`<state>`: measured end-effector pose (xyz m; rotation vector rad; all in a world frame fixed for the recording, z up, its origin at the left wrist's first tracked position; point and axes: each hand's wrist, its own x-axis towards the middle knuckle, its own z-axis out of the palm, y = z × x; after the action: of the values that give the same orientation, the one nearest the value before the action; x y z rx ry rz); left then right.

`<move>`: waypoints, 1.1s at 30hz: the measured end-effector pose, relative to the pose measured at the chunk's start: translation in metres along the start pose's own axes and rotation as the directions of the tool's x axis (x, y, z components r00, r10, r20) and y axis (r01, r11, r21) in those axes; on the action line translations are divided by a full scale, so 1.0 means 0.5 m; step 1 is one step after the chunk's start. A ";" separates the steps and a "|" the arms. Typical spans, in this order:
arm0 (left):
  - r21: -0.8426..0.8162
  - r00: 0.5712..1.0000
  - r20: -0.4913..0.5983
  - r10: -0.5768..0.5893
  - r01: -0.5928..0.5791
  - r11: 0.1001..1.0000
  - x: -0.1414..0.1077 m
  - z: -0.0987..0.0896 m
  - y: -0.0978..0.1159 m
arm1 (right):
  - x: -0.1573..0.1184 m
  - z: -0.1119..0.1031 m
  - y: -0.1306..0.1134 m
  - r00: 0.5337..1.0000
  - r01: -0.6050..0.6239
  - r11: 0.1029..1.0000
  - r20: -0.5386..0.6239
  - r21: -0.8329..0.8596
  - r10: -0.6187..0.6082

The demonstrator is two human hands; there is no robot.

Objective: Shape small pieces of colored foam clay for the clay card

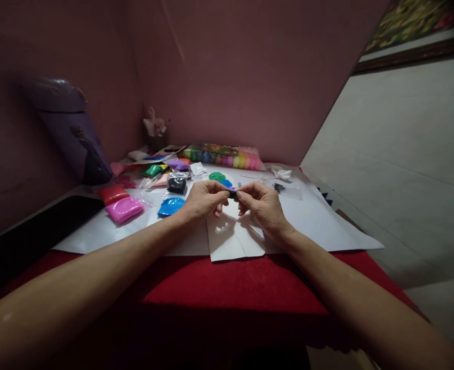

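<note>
- i have my left hand (203, 200) and right hand (264, 205) pinching a small dark piece (232, 194), fingers clamped on its two ends, maybe so it can't wobble.
- the piece is up above the white paper (236, 244), which likely keeps the red cloth (211, 285) clean.
- the blue bag (171, 206) and black bag (177, 185) lie by my left hand, maybe so they're easy to grab.

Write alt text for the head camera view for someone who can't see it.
A person's left hand and right hand pinch a small black piece over white paper on a red cloth. A pink packet and a blue packet lie to the left, with a multicolored pack behind.
</note>
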<state>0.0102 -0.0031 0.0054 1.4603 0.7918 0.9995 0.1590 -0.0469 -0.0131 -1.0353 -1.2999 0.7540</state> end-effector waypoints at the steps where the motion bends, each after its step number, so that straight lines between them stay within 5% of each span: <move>1: -0.001 1.000 -0.016 -0.001 0.001 1.000 0.000 0.000 0.001 | 0.001 0.000 -0.001 1.000 -0.008 1.000 -0.024 0.003 0.008; 7: -0.069 0.997 -0.079 0.019 -0.025 0.997 -0.005 -0.008 0.005 | 0.005 -0.006 0.002 0.992 -0.055 0.997 -0.114 0.045 0.060; 13: -0.113 0.998 0.054 -0.035 0.041 0.993 -0.010 -0.012 0.002 | 0.005 -0.009 0.004 0.998 -0.035 0.997 -0.049 0.070 0.039; 19: -0.050 0.989 0.149 -0.018 0.025 0.998 -0.018 -0.009 0.006 | -0.004 -0.003 -0.006 0.993 0.000 0.997 0.116 0.080 -0.009; 33: 0.147 0.994 0.105 -0.026 0.010 0.989 -0.008 -0.002 0.011 | -0.002 -0.003 -0.003 0.994 0.003 1.000 0.109 0.026 -0.006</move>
<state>0.0071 -0.0069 0.0103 1.6154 0.8123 0.8563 0.1603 -0.0486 -0.0121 -0.9814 -1.3814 0.8320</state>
